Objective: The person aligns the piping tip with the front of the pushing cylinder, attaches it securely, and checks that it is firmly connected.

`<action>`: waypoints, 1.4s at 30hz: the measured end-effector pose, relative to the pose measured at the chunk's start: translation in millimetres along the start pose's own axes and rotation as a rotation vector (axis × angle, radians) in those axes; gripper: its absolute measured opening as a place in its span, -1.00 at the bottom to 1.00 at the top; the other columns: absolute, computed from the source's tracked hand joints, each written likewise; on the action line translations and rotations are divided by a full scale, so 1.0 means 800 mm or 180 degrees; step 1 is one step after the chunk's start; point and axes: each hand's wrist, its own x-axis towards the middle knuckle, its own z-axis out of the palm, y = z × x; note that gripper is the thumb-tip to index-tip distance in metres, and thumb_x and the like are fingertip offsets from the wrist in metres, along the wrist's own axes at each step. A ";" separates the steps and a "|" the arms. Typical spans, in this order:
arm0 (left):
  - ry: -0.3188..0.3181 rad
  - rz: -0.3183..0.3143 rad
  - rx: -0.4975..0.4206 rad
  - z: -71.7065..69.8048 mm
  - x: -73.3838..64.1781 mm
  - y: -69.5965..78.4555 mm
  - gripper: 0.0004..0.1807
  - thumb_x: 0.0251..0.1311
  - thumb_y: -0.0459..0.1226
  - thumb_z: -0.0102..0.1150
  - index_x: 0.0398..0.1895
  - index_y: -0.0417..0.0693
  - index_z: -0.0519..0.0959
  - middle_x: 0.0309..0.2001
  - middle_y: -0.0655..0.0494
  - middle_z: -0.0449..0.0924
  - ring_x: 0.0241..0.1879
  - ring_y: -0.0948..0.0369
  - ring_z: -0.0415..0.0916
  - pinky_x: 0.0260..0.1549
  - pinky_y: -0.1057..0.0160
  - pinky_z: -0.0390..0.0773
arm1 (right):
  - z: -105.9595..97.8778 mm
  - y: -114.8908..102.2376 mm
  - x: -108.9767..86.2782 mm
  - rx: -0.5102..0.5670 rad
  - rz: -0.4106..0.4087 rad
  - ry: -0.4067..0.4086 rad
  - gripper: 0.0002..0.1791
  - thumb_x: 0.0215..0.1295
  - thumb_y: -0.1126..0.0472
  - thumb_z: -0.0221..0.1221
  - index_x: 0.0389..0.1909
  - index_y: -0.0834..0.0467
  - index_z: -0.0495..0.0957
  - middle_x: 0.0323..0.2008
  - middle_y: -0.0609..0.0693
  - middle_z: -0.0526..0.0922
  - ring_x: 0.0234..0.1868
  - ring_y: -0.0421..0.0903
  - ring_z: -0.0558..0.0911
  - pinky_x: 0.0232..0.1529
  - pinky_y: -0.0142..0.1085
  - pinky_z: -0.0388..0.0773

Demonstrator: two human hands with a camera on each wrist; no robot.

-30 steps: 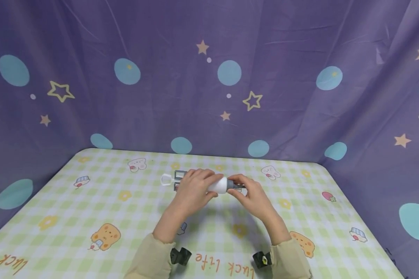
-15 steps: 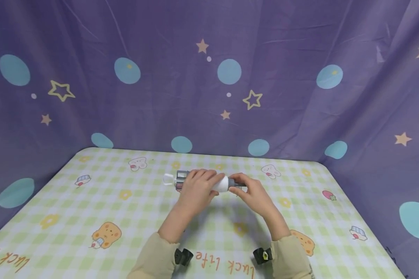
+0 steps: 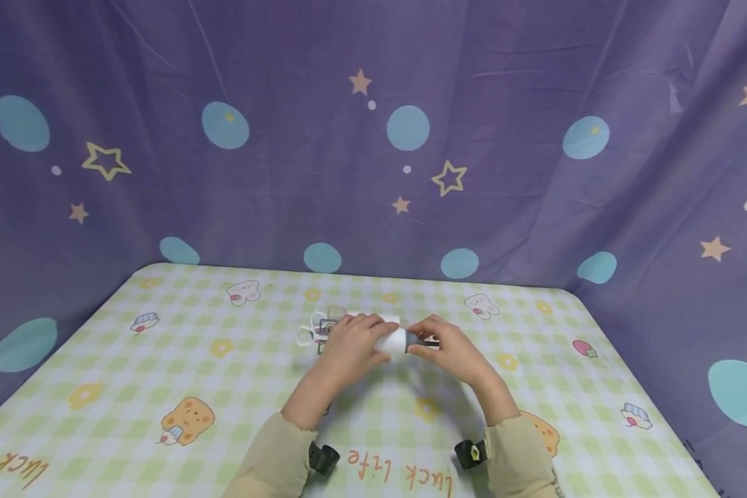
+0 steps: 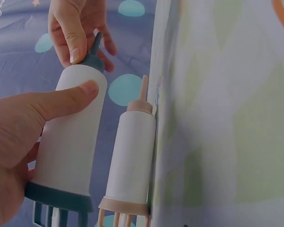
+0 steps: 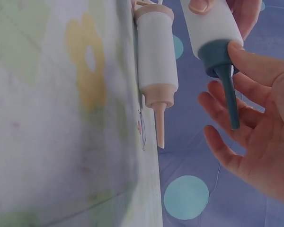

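Observation:
My left hand (image 3: 348,351) grips the white barrel of a large syringe (image 4: 68,146) that has dark teal end fittings. The thumb lies along the barrel near its nozzle end. My right hand (image 3: 453,353) pinches the teal nozzle cap (image 5: 215,54), its thumb on the cap's edge; in the right wrist view its other fingers are spread behind the thin tip. A second white syringe (image 4: 130,156) with beige fittings lies on the table just behind the held one. In the head view my left hand hides much of both syringes' slotted, looped left ends.
The table (image 3: 255,387) wears a green-and-white checked cloth with printed cartoons. A purple curtain (image 3: 299,200) with stars and blue ovals stands behind it and at both sides. Dark camera mounts (image 3: 324,459) sit at my wrists.
The teal-fitted syringe has come slightly down and nearer to me, so the beige-fitted one now shows behind it. Both hands keep their hold on the barrel and cap.

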 end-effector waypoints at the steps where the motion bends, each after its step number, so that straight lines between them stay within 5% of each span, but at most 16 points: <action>1: -0.0036 -0.0006 -0.0018 0.002 0.000 0.000 -0.44 -0.16 -0.06 0.37 0.03 0.14 0.53 -0.13 0.17 0.57 -0.15 0.16 0.52 -0.06 0.05 0.45 | 0.001 0.001 0.000 0.0004 0.0009 -0.0021 -0.64 0.15 0.09 0.20 -0.04 0.11 0.53 -0.16 -0.06 0.54 -0.11 -0.09 0.53 -0.04 -0.18 0.50; 18: -0.0605 -0.0030 -0.0259 0.027 0.000 -0.007 -0.47 -0.22 -0.02 0.39 -0.08 0.09 0.58 -0.21 0.15 0.62 -0.30 0.17 0.55 -0.32 0.20 0.50 | 0.016 0.021 0.002 0.0149 0.0160 -0.0554 -0.69 0.18 0.16 0.17 -0.12 0.26 0.53 -0.21 0.06 0.59 -0.20 -0.11 0.55 -0.15 -0.27 0.48; 32: -0.0707 -0.0097 -0.0457 0.037 -0.008 -0.006 -0.49 -0.24 -0.06 0.42 -0.10 0.10 0.59 -0.24 0.19 0.61 -0.28 0.23 0.53 -0.31 0.27 0.49 | 0.024 0.014 -0.001 -0.0019 0.0504 -0.0645 -0.74 0.17 0.18 0.18 -0.16 0.21 0.54 -0.27 -0.05 0.61 -0.24 -0.17 0.55 -0.19 -0.27 0.49; 42: -0.0740 -0.0265 -0.0404 0.036 -0.008 -0.005 -0.43 -0.23 -0.03 0.40 -0.05 0.01 0.57 -0.20 0.12 0.60 -0.24 0.16 0.54 -0.24 0.20 0.50 | 0.022 0.016 -0.003 -0.0008 0.0501 -0.0592 -0.71 0.17 0.15 0.18 -0.14 0.22 0.53 -0.27 -0.03 0.61 -0.25 -0.17 0.54 -0.21 -0.27 0.48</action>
